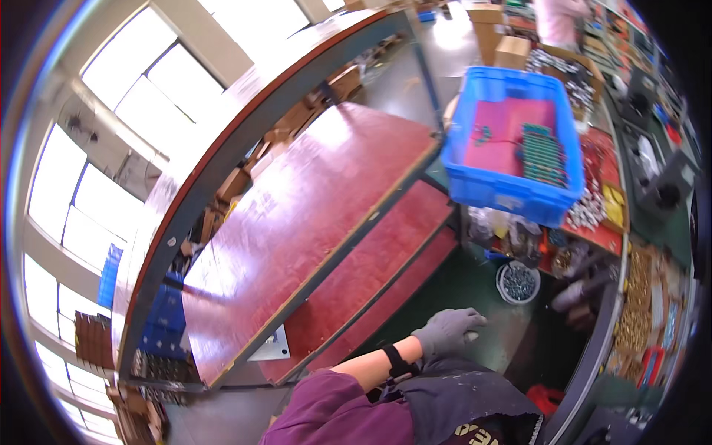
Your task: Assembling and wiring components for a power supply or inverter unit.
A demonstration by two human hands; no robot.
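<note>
My left hand, in a grey glove with a black band at the wrist, hangs in front of my dark apron. Its fingers are loosely stretched with the thumb a little apart, and nothing shows in them. Nearest to it on the floor side is a white bucket of small metal parts, not touched. Beyond stands a blue plastic bin with a pink lining and rows of green circuit boards. My right hand is out of the picture.
A tall rack with reddish shelves takes up the left; a white plate lies on a lower shelf. At right, a workbench carries loose metal parts and trays of brass-coloured pieces. Another person stands at the far end.
</note>
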